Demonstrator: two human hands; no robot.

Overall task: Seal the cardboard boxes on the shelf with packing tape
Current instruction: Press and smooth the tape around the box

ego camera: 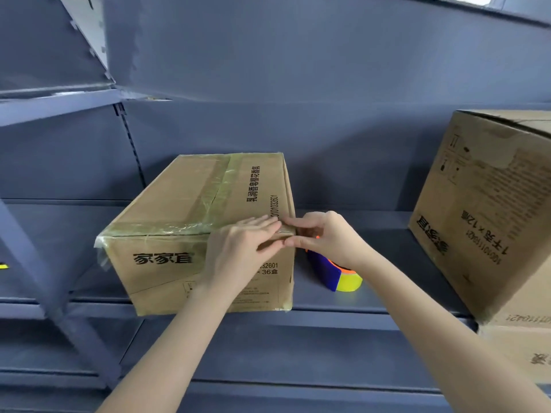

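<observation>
A cardboard box with black printed characters lies on the blue-grey shelf. Clear tape runs along its top seam and across its near top edge. My left hand lies flat with straight fingers on the box's near right top corner, pressing there. My right hand is at the same corner, thumb and fingers pinching the tape end at the box's edge. A tape dispenser, blue with an orange part and a yellow-green roll, stands on the shelf just right of the box, partly hidden under my right hand.
A second, larger cardboard box stands tilted at the right on top of another box. Shelf uprights and a diagonal brace run at the left. A higher shelf board hangs above.
</observation>
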